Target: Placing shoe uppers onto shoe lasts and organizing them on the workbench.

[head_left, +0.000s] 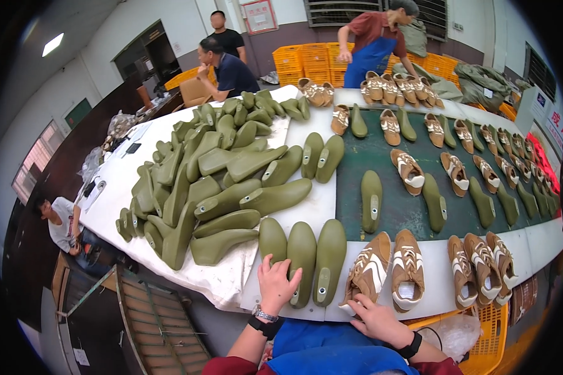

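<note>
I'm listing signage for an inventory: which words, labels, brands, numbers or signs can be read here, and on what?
I don't copy wording, only locate it.
Framed wall sign: reddish characters, partly legible.
White panel, far right: large red characters, legible.
Green shoe last, front row: faint marking, too small to read.
White shirt, far left: print too small to read.

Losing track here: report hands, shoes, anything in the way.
Left hand at green lasts. Right hand at heel of brown shoe. Second shoe close on right.
</note>
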Demonstrator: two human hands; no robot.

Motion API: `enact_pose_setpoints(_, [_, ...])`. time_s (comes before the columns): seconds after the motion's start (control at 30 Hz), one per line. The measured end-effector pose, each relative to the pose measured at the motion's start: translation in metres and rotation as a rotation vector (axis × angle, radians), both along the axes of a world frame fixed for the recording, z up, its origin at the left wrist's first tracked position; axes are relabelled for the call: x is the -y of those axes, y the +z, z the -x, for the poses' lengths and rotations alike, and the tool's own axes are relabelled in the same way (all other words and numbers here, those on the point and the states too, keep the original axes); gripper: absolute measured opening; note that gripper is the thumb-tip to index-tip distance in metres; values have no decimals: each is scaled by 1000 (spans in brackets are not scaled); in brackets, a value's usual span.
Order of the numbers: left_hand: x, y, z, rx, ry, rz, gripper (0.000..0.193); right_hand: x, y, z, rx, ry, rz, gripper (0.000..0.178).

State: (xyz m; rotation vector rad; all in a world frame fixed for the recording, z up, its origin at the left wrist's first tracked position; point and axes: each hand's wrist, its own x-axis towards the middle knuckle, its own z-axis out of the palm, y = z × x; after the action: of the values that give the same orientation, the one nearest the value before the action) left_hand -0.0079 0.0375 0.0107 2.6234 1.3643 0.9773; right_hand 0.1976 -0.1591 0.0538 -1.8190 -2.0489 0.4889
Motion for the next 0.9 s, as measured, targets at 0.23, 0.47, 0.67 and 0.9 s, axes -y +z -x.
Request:
enact_pose_setpoints(0.23, [4,0,2,-14,21,16,33,-9,-8,1,96,-29,4,33])
enact_pose_setpoints(0.47, [4,1,6,-6,19,25,33,-11,-15,2,149,-87,38,29])
enact_pose_setpoints(0.67, [0,-3,-1,-8,-43,6,34,-7,-5,1,118,-121,41,27])
enact_pose_setpoints(0.9, [1,-4,5,-9,-14,63,34,-10,-14,-4,42,-94,32,26])
